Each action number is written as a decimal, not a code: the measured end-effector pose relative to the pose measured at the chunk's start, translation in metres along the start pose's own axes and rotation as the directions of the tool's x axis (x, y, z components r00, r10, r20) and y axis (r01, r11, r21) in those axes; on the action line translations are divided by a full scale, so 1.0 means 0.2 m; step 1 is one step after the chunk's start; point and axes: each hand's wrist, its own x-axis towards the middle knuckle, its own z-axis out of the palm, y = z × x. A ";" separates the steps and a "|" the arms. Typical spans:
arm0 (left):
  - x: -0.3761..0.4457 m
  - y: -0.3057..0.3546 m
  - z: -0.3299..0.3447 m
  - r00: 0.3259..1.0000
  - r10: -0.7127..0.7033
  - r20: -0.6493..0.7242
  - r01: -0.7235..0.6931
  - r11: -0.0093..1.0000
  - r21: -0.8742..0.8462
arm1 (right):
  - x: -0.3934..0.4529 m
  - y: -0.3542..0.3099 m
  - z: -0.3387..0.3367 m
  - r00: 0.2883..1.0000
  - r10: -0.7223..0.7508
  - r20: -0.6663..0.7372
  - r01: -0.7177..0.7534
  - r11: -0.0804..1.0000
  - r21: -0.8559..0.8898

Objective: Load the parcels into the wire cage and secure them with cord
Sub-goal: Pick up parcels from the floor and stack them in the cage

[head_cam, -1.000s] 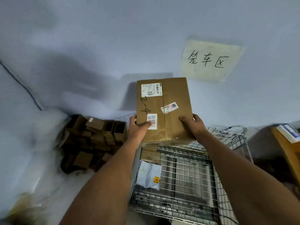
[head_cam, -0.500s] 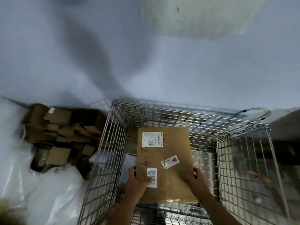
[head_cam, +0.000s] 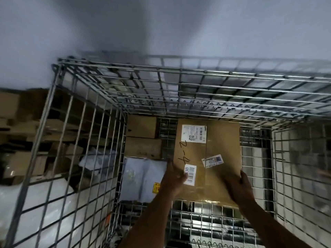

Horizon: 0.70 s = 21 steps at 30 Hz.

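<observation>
A large brown cardboard parcel (head_cam: 215,151) with white labels and handwritten marks lies flat low inside the wire cage (head_cam: 114,90). My left hand (head_cam: 174,178) grips its near left edge. My right hand (head_cam: 240,187) grips its near right corner. Along the cage's left side lie two smaller brown boxes (head_cam: 143,136) and a grey plastic mailer bag (head_cam: 143,178). No cord is in view.
Outside the cage on the left is a pile of small cardboard boxes (head_cam: 21,129) and white plastic sheeting (head_cam: 35,203). A pale wall (head_cam: 161,24) stands behind the cage. The cage floor to the right of the parcel shows bare wire mesh (head_cam: 256,167).
Both hands have lowered the large parcel from above the cage rim down into the cage. The view has tilted down and closer to the cage interior.
</observation>
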 end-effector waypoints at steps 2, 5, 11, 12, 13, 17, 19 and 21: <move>0.10 -0.04 0.03 0.998 -0.034 -0.056 0.035 0.999 0.019 | 0.10 0.03 0.06 0.999 -0.021 0.049 0.021 1.000 0.001; 0.19 -0.08 0.02 0.995 -0.049 -0.088 0.056 0.996 0.076 | 0.21 0.05 0.14 0.998 -0.027 0.062 0.027 1.000 0.004; 0.24 -0.20 -0.09 0.975 -0.131 -0.179 0.160 0.975 0.157 | 0.20 0.08 0.23 0.977 -0.090 0.193 0.106 0.992 -0.075; 0.23 -0.22 -0.10 0.972 -0.127 -0.197 0.157 0.976 0.148 | 0.19 0.08 0.26 0.979 -0.085 0.185 0.102 0.991 -0.087; 0.21 -0.22 -0.10 0.976 -0.109 -0.187 0.136 0.981 0.137 | 0.19 0.07 0.27 0.982 -0.074 0.173 0.091 0.992 -0.092; 0.15 -0.19 -0.11 0.981 -0.055 -0.188 0.087 0.982 0.168 | 0.17 0.02 0.30 0.982 -0.021 0.186 0.040 0.994 -0.098; 0.14 -0.18 -0.11 0.978 -0.038 -0.206 0.085 0.971 0.222 | 0.16 -0.02 0.30 0.980 -0.001 0.201 0.043 0.977 -0.208; 0.12 -0.17 -0.11 0.981 -0.005 -0.196 0.057 0.963 0.262 | 0.14 -0.07 0.30 0.983 0.034 0.183 0.025 0.950 -0.311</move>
